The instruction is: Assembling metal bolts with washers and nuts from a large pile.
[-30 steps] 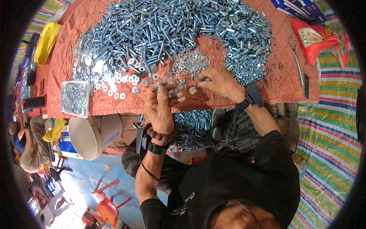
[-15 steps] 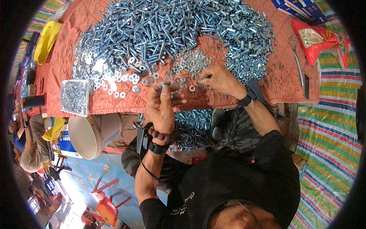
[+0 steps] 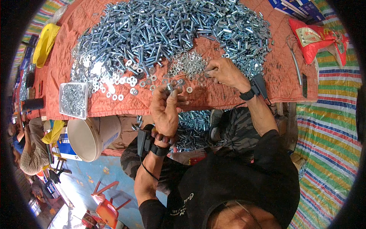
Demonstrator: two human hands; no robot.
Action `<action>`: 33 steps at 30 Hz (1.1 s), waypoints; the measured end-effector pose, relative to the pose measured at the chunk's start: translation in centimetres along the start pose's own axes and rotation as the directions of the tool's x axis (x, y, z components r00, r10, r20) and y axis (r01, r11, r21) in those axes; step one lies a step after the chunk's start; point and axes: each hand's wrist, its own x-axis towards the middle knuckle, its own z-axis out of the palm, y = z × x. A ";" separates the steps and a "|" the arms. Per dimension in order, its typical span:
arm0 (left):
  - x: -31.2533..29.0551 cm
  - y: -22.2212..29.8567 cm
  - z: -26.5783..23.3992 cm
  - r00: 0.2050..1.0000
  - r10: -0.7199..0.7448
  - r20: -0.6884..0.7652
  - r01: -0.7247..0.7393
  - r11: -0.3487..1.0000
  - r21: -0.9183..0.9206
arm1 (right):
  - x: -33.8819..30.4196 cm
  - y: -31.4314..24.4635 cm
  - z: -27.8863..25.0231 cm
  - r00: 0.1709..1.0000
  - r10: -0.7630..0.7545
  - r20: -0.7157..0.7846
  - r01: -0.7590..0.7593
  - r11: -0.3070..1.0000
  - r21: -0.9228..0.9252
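Note:
My left hand [image 3: 165, 108] is closed, palm up, near the table's front edge. Between its thumb and fingers is a short shiny bolt [image 3: 170, 87], mostly hidden by the fingers. My right hand [image 3: 225, 74] is pinched just right of a pile of small metal rings [image 3: 188, 65]; whatever its fingertips hold is too small to make out. Flat washers [image 3: 122, 80] lie scattered to the left of my left hand. Beyond them spreads a big heap of bolts [image 3: 141, 34], and metal sleeves [image 3: 244, 42] are heaped at the right.
An orange cloth [image 3: 282, 86] covers the table. A clear box of small parts [image 3: 73, 100] sits at the front left, above a white bucket [image 3: 84, 139]. A metal whisk-like tool [image 3: 296, 65], dark flat object [image 3: 305, 86] and red bag [image 3: 309, 40] lie right. More bolts [image 3: 192, 129] lie below the edge.
My right hand has shifted slightly right and up, away from my left. My left hand has turned a little, showing the bolt's end, and has moved slightly right.

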 end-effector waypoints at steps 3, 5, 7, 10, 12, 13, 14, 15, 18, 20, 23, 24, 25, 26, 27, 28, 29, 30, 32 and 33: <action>0.0 -0.1 -0.1 0.999 0.026 0.026 -0.027 0.998 0.053 | 0.1 0.4 0.5 0.995 -0.082 -0.053 0.077 0.993 -0.095; 0.0 -0.1 0.2 0.999 0.039 0.018 -0.040 0.998 0.058 | 0.0 0.1 0.6 0.991 -0.130 -0.040 0.126 0.988 -0.086; 0.0 -0.1 0.3 0.999 0.053 0.010 -0.053 0.997 0.062 | -0.1 -0.1 0.7 0.984 -0.177 -0.028 0.175 0.982 -0.076; 0.0 -0.2 0.2 0.999 0.033 0.001 -0.033 0.999 0.027 | -0.2 -0.2 0.7 0.984 -0.177 -0.005 0.176 0.979 -0.103; 0.0 -0.6 0.0 0.998 0.049 -0.032 -0.049 0.999 0.015 | -0.2 -0.3 0.7 0.986 -0.166 0.036 0.169 0.976 -0.136; 0.0 -0.5 0.1 0.998 0.048 -0.031 -0.048 0.999 0.014 | -0.2 -0.2 0.7 0.986 -0.164 0.035 0.168 0.976 -0.136; 0.0 -0.5 0.1 0.999 0.031 -0.035 -0.032 0.999 -0.011 | -0.1 -0.1 0.7 0.981 -0.187 0.041 0.192 0.967 -0.166; 0.0 -0.4 0.2 0.999 0.014 -0.039 -0.016 0.999 -0.035 | -0.1 0.1 0.8 0.977 -0.210 0.048 0.215 0.957 -0.195; 0.0 -0.2 0.1 0.999 0.023 -0.024 -0.023 0.999 -0.029 | 0.1 1.1 1.2 0.948 -0.319 0.014 0.312 0.917 -0.247; -0.1 0.4 0.2 1.000 -0.015 -0.021 0.015 1.000 -0.026 | 0.1 1.3 1.3 0.956 -0.292 0.031 0.291 0.929 -0.229; -0.1 0.6 0.3 0.998 -0.060 -0.026 0.060 0.998 -0.008 | 0.0 1.1 1.3 0.959 -0.281 0.049 0.285 0.937 -0.203; -0.1 0.6 0.3 0.997 -0.069 -0.035 0.069 0.998 0.006 | 0.0 1.0 1.3 0.954 -0.295 0.050 0.299 0.935 -0.192; 0.0 0.6 0.3 0.997 -0.068 -0.035 0.069 0.998 0.007 | -0.1 0.8 1.2 0.954 -0.296 0.050 0.300 0.935 -0.192; 0.0 0.6 0.3 0.997 -0.065 -0.034 0.065 0.998 -0.016 | -0.2 0.6 1.2 0.959 -0.276 0.063 0.283 0.944 -0.172; 0.1 0.5 0.2 0.998 -0.062 -0.033 0.061 0.997 -0.039 | -0.2 0.5 1.2 0.964 -0.256 0.077 0.265 0.952 -0.152; 0.2 0.4 0.2 0.998 -0.061 -0.033 0.060 0.997 -0.039 | -0.3 0.4 1.2 0.963 -0.257 0.076 0.266 0.952 -0.152; 0.2 0.2 0.2 0.998 -0.054 -0.033 0.053 0.998 -0.045 | -0.4 0.4 1.3 0.959 -0.275 0.069 0.282 0.946 -0.159; 0.3 0.1 0.1 0.998 -0.047 -0.033 0.045 0.998 -0.051 | -0.5 0.4 1.3 0.954 -0.292 0.063 0.299 0.940 -0.166; 0.3 -0.1 0.2 0.999 -0.026 -0.046 0.024 0.998 -0.052 | -0.5 0.8 1.4 0.949 -0.311 0.053 0.316 0.934 -0.169; 0.2 -0.1 0.3 0.998 -0.006 -0.058 0.003 0.999 -0.053 | -0.5 0.9 1.4 0.943 -0.329 0.043 0.332 0.928 -0.172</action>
